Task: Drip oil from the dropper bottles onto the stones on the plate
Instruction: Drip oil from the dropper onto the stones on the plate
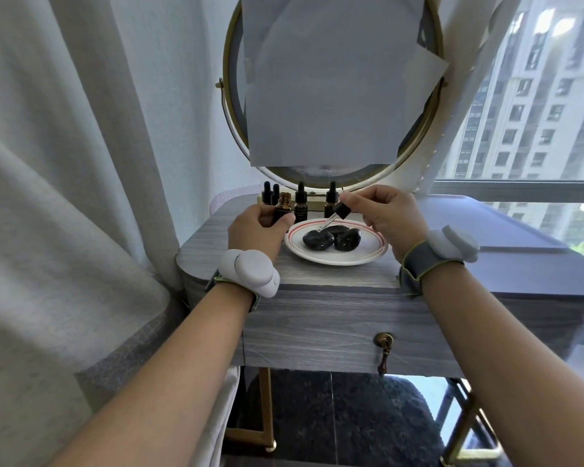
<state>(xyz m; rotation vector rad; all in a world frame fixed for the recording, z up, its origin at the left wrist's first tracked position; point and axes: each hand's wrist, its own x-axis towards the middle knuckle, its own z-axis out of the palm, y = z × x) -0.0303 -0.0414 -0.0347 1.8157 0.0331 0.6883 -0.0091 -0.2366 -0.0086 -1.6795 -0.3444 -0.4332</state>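
A white plate with red rim lines sits on the grey wooden dresser top and carries three glossy black stones. My left hand grips an uncapped amber bottle standing just left of the plate. My right hand pinches the black bulb of a dropper. Its glass pipette slants down to the left, with the tip just above the front left stone. Several capped amber dropper bottles stand in a row behind the plate.
A round gold-framed mirror covered with grey paper stands behind the bottles. A curtain hangs at the left and a window is at the right. The dresser has a drawer with a brass pull. A dark stool sits below.
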